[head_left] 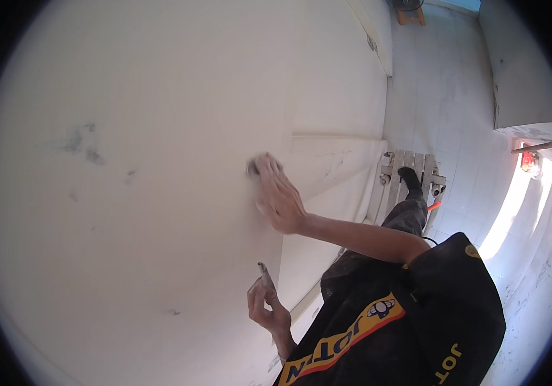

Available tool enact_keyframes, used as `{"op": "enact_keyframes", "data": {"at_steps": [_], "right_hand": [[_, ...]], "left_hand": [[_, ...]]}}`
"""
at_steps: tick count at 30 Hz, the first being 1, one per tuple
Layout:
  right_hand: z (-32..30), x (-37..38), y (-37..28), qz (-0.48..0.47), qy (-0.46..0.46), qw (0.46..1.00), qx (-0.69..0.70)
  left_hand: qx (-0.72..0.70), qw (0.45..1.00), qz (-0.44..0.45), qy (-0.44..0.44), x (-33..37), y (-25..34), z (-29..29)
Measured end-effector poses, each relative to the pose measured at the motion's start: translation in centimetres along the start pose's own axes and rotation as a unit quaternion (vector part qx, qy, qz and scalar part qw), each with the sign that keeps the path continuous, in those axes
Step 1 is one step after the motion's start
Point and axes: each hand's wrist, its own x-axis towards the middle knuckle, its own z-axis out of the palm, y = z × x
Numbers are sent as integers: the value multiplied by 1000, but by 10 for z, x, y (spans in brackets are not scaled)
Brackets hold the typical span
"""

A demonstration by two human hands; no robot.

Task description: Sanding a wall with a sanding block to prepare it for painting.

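Right hand presses a dark pad to a pale wall

The person's right hand (280, 201) lies against the wide pale wall (166, 212), its fingers extended close together and holding a dark pad (253, 168) between them and the surface; blur hides the pad's exact shape. Lower down, the left hand (268, 313) has its fingers curled around a slim grey tool (267, 278), whose dark tip points upward in the view, near the wall. It cannot be told whether that tip touches it. Grey smudges (83, 143) mark the wall well to the left of both hands. On the right, a dark-clad foot (410, 179) rests on a slatted platform (399, 161), which stands on a light tiled floor (430, 77). Farther right, near a bright patch of light, is a red object (529, 161).
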Motion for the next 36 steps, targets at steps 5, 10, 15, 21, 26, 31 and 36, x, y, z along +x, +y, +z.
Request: {"op": "enact_keyframes", "data": {"at_steps": [5,10,15,21,26,31,36], "right_hand": [[10,-65,-14,-5,-124,992,-7],[-6,9,12,52,29,998,-35],[-8,-24,9,24,-23,998,-44],[-9,11,28,46,-21,998,-44],[-5,11,15,53,75,994,-57],[-8,1,34,45,11,999,-22],[-18,49,22,96,147,985,2]], "left_hand": [[9,1000,11,5,-3,-5,2],[31,999,17,8,-1,-4,4],[29,999,24,28,6,-14,8],[119,989,54,65,27,-15,-19],[136,986,43,90,27,-19,-33],[152,979,64,119,51,-6,-41],[161,973,95,136,57,-18,-53]]}}
